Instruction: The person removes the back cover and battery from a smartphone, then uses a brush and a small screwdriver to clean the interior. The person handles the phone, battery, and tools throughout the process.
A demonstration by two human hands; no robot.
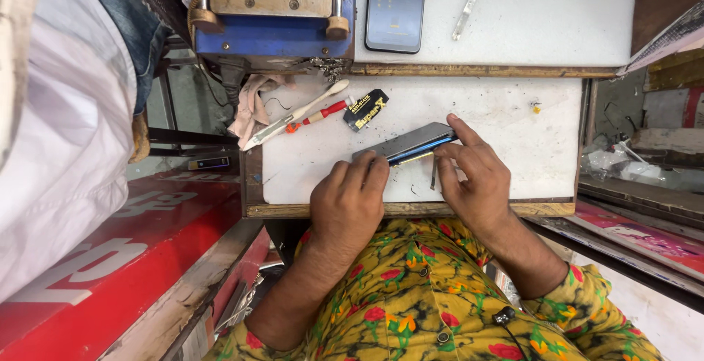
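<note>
Phone (412, 143) with blue edge, tilted up on its long side, sits on the white worktop (506, 119) just above the near wooden edge. Left hand (348, 203) curled, fingertips pressing on the phone's left end. Right hand (473, 178) pinching the phone's right end, thumb on top, fingers underneath, with a thin dark tool (433, 174) sticking down below the phone; cannot tell exactly which fingers hold it. Up-left of the phone: 1 small black packet (365, 109), 1 red-handled screwdriver (319, 116), 1 white-handled blade tool (290, 119), pink rag (253, 104). Further up from the phone: blue machine (275, 16), a 2nd phone (396, 5) lying flat, metal tweezers (469, 2). Another person's pale sleeve (59, 134) far left of the phone.
</note>
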